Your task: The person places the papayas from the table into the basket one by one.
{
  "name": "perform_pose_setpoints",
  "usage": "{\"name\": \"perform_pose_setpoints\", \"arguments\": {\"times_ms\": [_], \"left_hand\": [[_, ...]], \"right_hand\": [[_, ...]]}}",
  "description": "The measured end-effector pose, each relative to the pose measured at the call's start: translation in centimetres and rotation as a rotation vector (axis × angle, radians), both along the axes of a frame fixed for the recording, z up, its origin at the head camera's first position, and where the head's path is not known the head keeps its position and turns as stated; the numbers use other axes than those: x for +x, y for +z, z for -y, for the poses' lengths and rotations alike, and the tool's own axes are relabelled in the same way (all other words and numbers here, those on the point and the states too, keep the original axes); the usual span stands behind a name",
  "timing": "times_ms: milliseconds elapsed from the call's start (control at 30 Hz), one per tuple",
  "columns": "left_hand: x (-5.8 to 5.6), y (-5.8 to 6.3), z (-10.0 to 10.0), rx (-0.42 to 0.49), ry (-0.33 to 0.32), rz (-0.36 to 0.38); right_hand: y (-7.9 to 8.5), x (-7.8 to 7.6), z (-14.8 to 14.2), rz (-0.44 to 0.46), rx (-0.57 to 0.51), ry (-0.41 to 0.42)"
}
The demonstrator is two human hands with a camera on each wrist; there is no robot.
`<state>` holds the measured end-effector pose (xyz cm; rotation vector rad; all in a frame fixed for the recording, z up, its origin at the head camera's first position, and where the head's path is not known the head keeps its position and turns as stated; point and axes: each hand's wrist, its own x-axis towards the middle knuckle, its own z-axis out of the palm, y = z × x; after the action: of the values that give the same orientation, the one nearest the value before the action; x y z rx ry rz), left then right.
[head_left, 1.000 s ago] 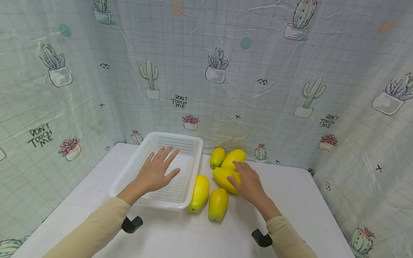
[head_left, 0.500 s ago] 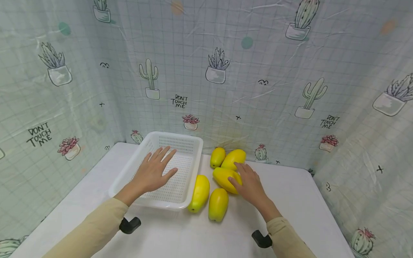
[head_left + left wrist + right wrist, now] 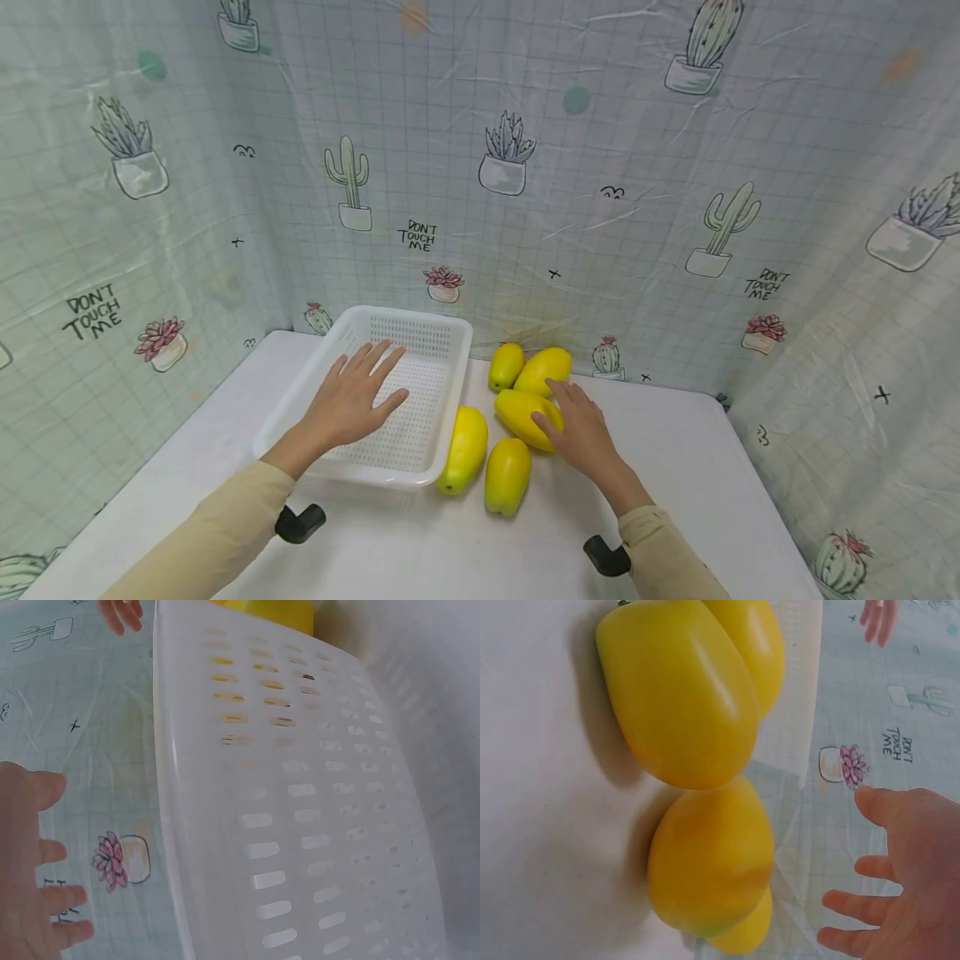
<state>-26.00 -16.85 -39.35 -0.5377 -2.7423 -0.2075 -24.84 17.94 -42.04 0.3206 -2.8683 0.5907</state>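
In the head view my left hand (image 3: 351, 400) hovers over a white perforated plastic basket (image 3: 467, 333), fingers spread and holding nothing. The left wrist view shows this hand (image 3: 26, 862) beside the basket's slotted wall (image 3: 285, 772). Farther right, my right hand (image 3: 583, 429) hangs with relaxed fingers and overlaps the edge of a yellow, mango-like fruit (image 3: 521, 417). In the right wrist view, the right hand (image 3: 907, 877) is apart from the fruits, with a gap between fingertips and the nearer yellow fruit (image 3: 709, 859). The basket holds nothing.
Two more yellow fruits (image 3: 506, 367) lie at the back of the white table (image 3: 660, 467). A long fruit (image 3: 465, 450) lies against the basket's right side, with a shorter greenish-yellow one (image 3: 507, 477) beside it. A cactus-printed curtain (image 3: 615, 275) encloses the back and sides.
My left hand has drifted slightly left over the basket, fingers still spread. The right hand has hardly moved. The fruits and basket stay where they were.
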Motion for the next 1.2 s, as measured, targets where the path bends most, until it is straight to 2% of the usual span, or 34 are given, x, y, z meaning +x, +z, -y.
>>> {"name": "perform_pose_setpoints", "arguments": {"times_ms": [633,1200], "left_hand": [[0.2,-0.1,0.7,0.065,0.027,0.046],[0.3,-0.3,1.7,0.115,0.024,0.005]], "right_hand": [[-0.4,0.1,-0.1,0.028,-0.034,-0.024],[-0.7,0.2,-0.3,0.042,-0.039,-0.042]]}}
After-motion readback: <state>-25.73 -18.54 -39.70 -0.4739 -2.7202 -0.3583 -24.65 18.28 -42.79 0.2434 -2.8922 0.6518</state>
